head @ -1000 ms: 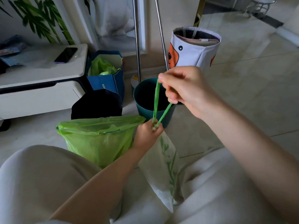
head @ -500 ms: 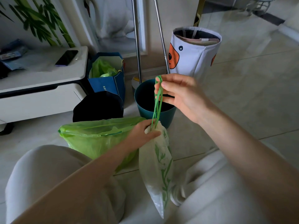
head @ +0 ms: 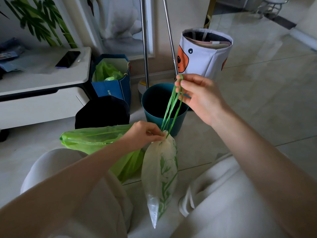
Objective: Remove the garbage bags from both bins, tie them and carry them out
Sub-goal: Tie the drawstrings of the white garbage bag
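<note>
Two bags (head: 109, 79), perhaps bins, flank teal bin (head: 151, 107).

The room is dim, lit by soft daylight that arrives from about two o'clock, where the pale floor tiles (head: 257, 69) carry a broad washed-out sheen. Toward nine and ten o'clock things sink into grey shade, and the inside of the teal bin (head: 155, 102) is nearly black. Shadows stay soft, with no hard edges. The wide lens bends the metal poles (head: 145, 48) and stretches both forearms at the lower corners. Focus holds fairly well in the middle; the white surface (head: 42, 74) at nine o'clock and the far corners look smeared and slightly noisy.
</note>
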